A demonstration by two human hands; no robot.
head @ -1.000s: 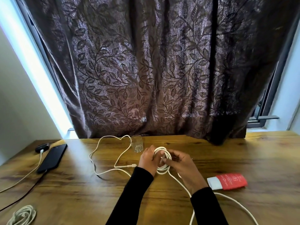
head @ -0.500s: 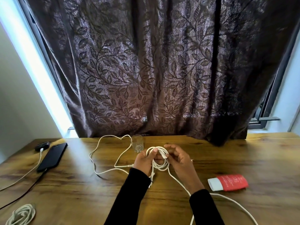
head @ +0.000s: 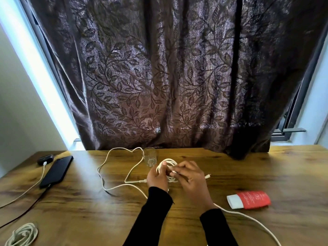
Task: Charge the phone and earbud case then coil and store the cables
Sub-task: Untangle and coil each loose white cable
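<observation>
**Coiling the white cable, mid-wrap**

A dark leaf-patterned curtain [head: 168,77] fills the upper frame, hanging to the back edge of the wooden table [head: 266,174] that spans the lower third. At centre, both hands work a white coil [head: 167,162] held just above the table. The left hand [head: 157,176] has its grip curled round the coil's left side, thumb over the top. The right hand [head: 190,178] pinches a strand at the coil's right side; a plug end [head: 208,176] pokes out just past its fingers.

The step in hand looks like coiling, part done: loose cable [head: 113,167] loops away left of centre, and another run trails to the lower right corner. The next move probably calls for drawing that slack in and laying further turns while the left grip keeps the coil from springing open.

A glass [head: 150,157] stands just behind the coil, close enough to be tipped by a swinging loop. A red tube [head: 250,199] lies at right, near the trailing run. At far left the phone [head: 56,171] and the earbud case [head: 45,159] lie plugged in, well apart. A finished coil [head: 23,235] sits in the lower left corner.
</observation>
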